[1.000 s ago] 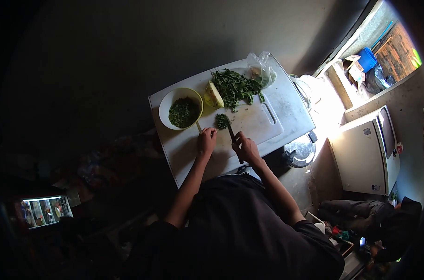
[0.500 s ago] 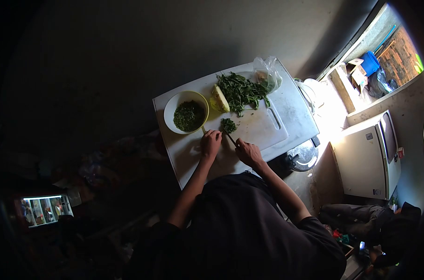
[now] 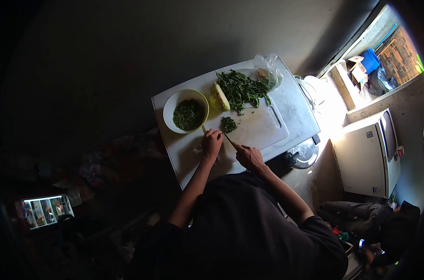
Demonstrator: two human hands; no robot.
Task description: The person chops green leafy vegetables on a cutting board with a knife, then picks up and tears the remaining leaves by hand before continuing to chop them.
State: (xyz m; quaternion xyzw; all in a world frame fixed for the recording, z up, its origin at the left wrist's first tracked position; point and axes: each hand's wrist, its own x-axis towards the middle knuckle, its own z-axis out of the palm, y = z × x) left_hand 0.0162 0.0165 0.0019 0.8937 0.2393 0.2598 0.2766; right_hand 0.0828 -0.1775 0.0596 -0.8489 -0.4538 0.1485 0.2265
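My right hand (image 3: 250,157) is wrapped round the handle of a knife (image 3: 228,139), whose blade slants up and left over the near edge of a white cutting board (image 3: 263,127). By the blade's tip is my left hand (image 3: 213,142), fingers curled and pressed together; whatever they may pinch is hidden. Just beyond the tip lies a small pile of chopped greens (image 3: 228,124). A white bowl with a yellow-green outside (image 3: 169,111) holds more chopped greens. Beside it rests a pale yellow-green wedge, possibly cabbage (image 3: 220,99). Uncut leafy greens (image 3: 242,91) spread across the board's far side.
A clear plastic bag (image 3: 269,72) sits at the far right of the white table (image 3: 296,109). Beyond the table's right edge are a dark-handled pot or cooker (image 3: 303,155) and a white fridge (image 3: 361,158). Another person (image 3: 394,228) is at the lower right.
The knife has shifted slightly left, away from the chopped pile, and its tip is now closer to my left fingers. My right hand has moved slightly down.
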